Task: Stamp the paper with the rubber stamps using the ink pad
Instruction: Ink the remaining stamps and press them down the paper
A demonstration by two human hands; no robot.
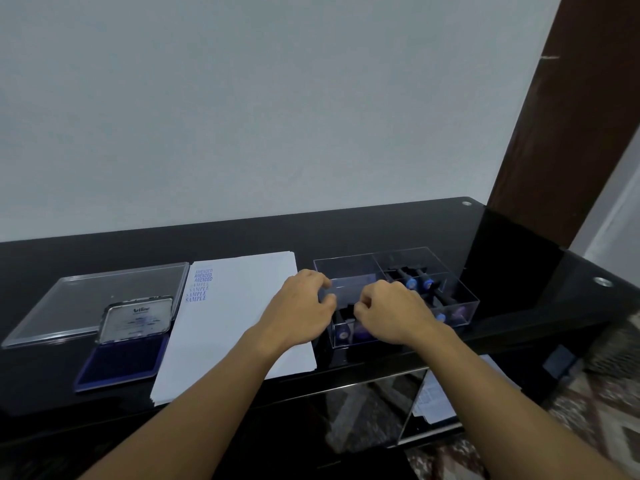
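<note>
A stack of white paper (239, 327) lies on the black desk, with blue "AMENDED" and "SAMPLE" prints (200, 285) near its far left corner. Left of it sits the open ink pad (121, 363), its lid (138, 320) standing up. A clear compartment box (464, 299) at the right holds rubber stamps, some with blue ends (412, 282) and some purple (343, 336). My left hand (304, 306) curves over the box's left wall, fingers apart. My right hand (391, 310) is curled inside the box, its fingertips on a black stamp (346, 306).
A clear flat box lid (79, 303) lies at the far left behind the ink pad. The black glass desk (512, 258) ends close in front of me. A lower shelf holds printed papers (433, 396). A brown door frame (561, 116) rises at the right.
</note>
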